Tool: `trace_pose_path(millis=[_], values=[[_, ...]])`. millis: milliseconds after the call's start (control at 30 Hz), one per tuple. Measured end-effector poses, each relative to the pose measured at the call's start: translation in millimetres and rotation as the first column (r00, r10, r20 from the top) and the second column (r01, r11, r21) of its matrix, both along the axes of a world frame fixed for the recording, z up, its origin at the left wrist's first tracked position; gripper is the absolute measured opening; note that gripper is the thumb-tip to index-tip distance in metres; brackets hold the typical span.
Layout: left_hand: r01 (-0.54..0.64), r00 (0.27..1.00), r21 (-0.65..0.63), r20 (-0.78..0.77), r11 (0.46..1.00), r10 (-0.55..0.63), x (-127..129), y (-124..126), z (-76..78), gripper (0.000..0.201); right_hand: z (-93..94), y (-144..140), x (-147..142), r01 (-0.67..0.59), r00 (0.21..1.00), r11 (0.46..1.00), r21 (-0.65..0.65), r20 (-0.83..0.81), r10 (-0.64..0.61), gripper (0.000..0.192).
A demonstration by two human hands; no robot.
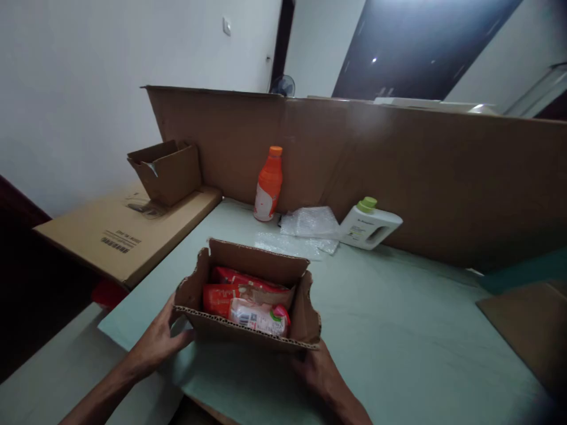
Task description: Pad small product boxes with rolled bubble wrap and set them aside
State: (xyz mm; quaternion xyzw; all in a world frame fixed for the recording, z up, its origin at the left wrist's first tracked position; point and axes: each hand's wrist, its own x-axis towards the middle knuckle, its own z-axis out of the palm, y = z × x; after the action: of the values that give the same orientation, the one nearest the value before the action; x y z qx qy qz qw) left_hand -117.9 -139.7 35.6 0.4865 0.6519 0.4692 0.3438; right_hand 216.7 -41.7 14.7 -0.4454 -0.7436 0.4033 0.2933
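A small open cardboard box [248, 330] sits at the near edge of a pale green table [398, 330]. Inside it lie red snack packets [221, 295] and a pale bottle with a pink cap [259, 317] on its side. My left hand [162, 339] grips the box's left near corner. Under the right near corner, my right hand [321, 369] holds the box from below, fingers partly hidden by the cardboard.
An orange bottle [268, 186], crumpled clear plastic wrap [310, 227] and a white jug with a green cap [370, 227] stand behind the box, against a tall cardboard wall [398, 171]. At left, an empty open carton [166, 171] rests on a flat cardboard package [124, 233].
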Motion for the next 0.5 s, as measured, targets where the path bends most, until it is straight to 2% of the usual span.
trace_pose_path(millis=[67,133,200,300,400,500], values=[[0.054,0.999,-0.060,0.000,0.997,-0.054,9,9,-7.1,0.068,3.1,-2,-4,-0.006,1.000,1.000,-0.003,-0.026,0.005,0.077],[0.085,0.996,-0.037,0.013,0.996,-0.085,24,20,-11.9,0.055,3.5,-2,2,0.021,0.999,1.000,-0.005,-0.035,-0.022,0.071],[0.133,0.990,0.000,0.034,0.991,-0.133,44,35,-16.2,0.047,1.5,1,22,0.086,0.996,0.996,0.000,-0.028,-0.086,0.062],[0.245,0.969,0.034,0.023,0.969,-0.246,81,69,-22.7,0.038,-3.4,14,70,0.203,0.979,0.979,0.008,0.023,-0.203,0.048],[0.360,0.930,0.108,0.042,0.927,-0.366,125,114,-26.4,0.048,-6.6,29,117,0.340,0.938,0.940,-0.014,0.072,-0.339,0.050],[0.443,0.872,0.184,0.140,0.877,-0.469,157,153,-26.0,0.071,-10.4,39,143,0.503,0.861,0.863,-0.048,0.116,-0.496,0.064]])
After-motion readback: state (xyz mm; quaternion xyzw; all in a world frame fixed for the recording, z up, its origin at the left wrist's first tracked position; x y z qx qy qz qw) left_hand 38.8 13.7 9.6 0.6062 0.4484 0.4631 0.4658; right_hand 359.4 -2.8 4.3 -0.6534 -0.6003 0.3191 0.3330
